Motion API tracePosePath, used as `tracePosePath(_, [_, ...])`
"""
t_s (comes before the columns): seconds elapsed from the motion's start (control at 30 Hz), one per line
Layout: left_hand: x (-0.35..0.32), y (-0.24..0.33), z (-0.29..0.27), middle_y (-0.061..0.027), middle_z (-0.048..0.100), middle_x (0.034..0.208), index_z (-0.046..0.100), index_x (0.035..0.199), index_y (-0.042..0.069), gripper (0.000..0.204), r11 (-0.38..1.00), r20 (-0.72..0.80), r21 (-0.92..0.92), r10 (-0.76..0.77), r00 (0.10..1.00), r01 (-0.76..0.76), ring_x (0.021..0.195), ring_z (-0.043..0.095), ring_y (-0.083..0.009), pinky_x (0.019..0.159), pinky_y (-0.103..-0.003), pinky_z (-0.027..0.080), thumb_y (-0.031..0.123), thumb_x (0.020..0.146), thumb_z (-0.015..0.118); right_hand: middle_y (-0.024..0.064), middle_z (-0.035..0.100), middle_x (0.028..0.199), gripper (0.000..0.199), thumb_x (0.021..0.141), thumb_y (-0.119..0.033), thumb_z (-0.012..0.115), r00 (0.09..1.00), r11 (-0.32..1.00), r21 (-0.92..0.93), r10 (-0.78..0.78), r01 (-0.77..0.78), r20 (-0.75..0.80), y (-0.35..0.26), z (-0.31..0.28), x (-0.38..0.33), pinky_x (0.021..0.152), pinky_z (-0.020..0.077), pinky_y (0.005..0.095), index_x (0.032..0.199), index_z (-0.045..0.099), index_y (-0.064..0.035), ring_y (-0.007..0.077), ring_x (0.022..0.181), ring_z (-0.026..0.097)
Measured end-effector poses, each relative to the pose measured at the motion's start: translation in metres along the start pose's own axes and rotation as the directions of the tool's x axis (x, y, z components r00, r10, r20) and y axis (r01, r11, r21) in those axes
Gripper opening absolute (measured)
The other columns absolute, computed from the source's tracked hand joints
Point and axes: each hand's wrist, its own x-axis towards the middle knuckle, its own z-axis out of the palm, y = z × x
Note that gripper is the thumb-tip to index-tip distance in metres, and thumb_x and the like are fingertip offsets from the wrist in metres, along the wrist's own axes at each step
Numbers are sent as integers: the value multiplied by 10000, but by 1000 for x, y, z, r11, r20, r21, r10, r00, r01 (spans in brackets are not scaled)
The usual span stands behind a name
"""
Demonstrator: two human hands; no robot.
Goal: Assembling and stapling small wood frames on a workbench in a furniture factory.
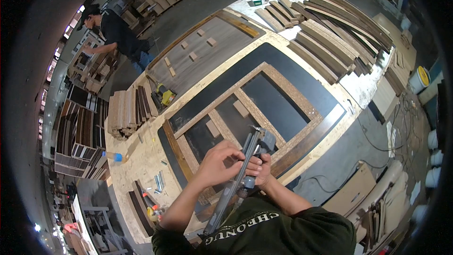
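My right hand (262, 170) is wrapped round the grip of a pneumatic nail gun (247, 160), whose long magazine slants toward my chest. Against the magazine's left side, my left hand (220, 161) has its fingers bent and drawn together. What they may pinch is too small to make out. Just beyond the gun lies a rectangular particleboard frame (257, 108) with crossbars, on top of a dark panel (271, 61). Two small wood blocks sit by the crossbars, one of them a tan block (240, 108). My hands and the gun hide the frame's near part.
A grey wood-grain panel (193, 66) with several small blocks lies beyond. Stacked board strips (330, 42) stand at the far right, others (130, 108) at left. Metal nail strips (159, 181) and a blue-capped bottle (114, 156) lie left. Another person (118, 33) works at far left.
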Motion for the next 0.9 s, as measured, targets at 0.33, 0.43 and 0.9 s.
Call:
tracePosePath(0.33, [6, -7, 16, -62, 593, 750, 582, 746, 24, 155, 993, -132, -59, -113, 985, 106, 686, 571, -141, 622, -265, 445, 92, 733, 721, -55, 457, 597, 281, 817, -382, 589, 1000, 998, -61, 5, -6, -9, 3, 9, 5, 846, 445, 350, 664, 478, -174, 105, 585, 472])
tracePosePath(0.43, [6, -3, 16, -45, 588, 720, 546, 746, 26, 189, 986, -207, -60, -162, 965, 153, 642, 551, -119, 582, -255, 430, 92, 737, 723, -55, 458, 593, 280, 816, -379, 590, 1000, 997, -74, 1, -2, -7, 4, 11, 6, 843, 446, 348, 662, 478, -173, 104, 585, 469])
tracePosePath(0.9, [-36, 33, -2, -73, 628, 722, 697, 827, 34, 119, 951, -110, 139, -262, 959, 276, 616, 635, -153, 547, -254, 486, 135, 771, 727, -55, 461, 589, 273, 810, -374, 593, 1000, 996, -87, 5, -8, -28, 5, 10, 8, 875, 456, 356, 656, 493, -171, 111, 587, 469])
